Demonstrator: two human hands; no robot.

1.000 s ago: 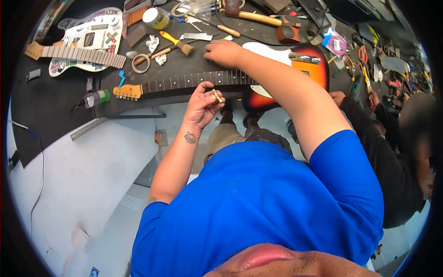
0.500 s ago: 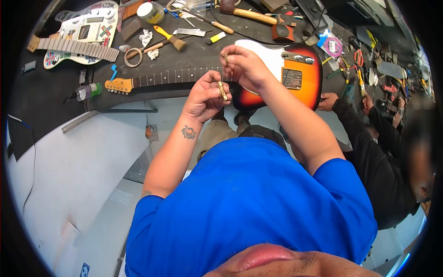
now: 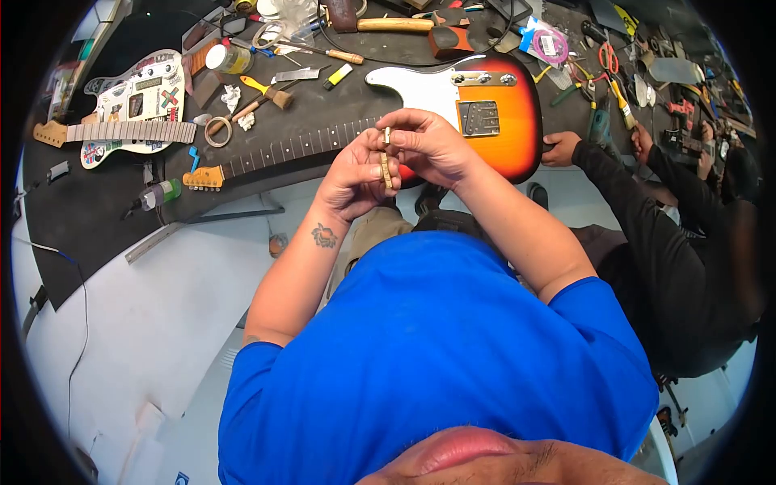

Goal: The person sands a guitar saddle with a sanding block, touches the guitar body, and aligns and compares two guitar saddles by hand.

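My left hand point(image 3: 356, 182) pinches a small brass-coloured bar point(image 3: 386, 170) upright between thumb and fingers. My right hand point(image 3: 432, 145) meets it from the right and pinches a smaller brass piece point(image 3: 386, 135) just above the bar. Both hands hover over the dark neck point(image 3: 283, 151) of a sunburst electric guitar point(image 3: 501, 113) lying on the black bench mat point(image 3: 97, 210). The guitar has a white pickguard and a metal bridge plate point(image 3: 479, 118).
A second, sticker-covered guitar point(image 3: 133, 105) lies at the left. Tools litter the back: a brush point(image 3: 263, 93), tape ring point(image 3: 217, 131), tin point(image 3: 228, 58), knife point(image 3: 338, 76), pliers point(image 3: 618, 93), green bottle point(image 3: 160, 194). Another person in black point(image 3: 647, 210) works at the right.
My hands have come together: the right hand brought its small piece against the bar in my left. The view shifted, so the guitar sits lower and more rightward.
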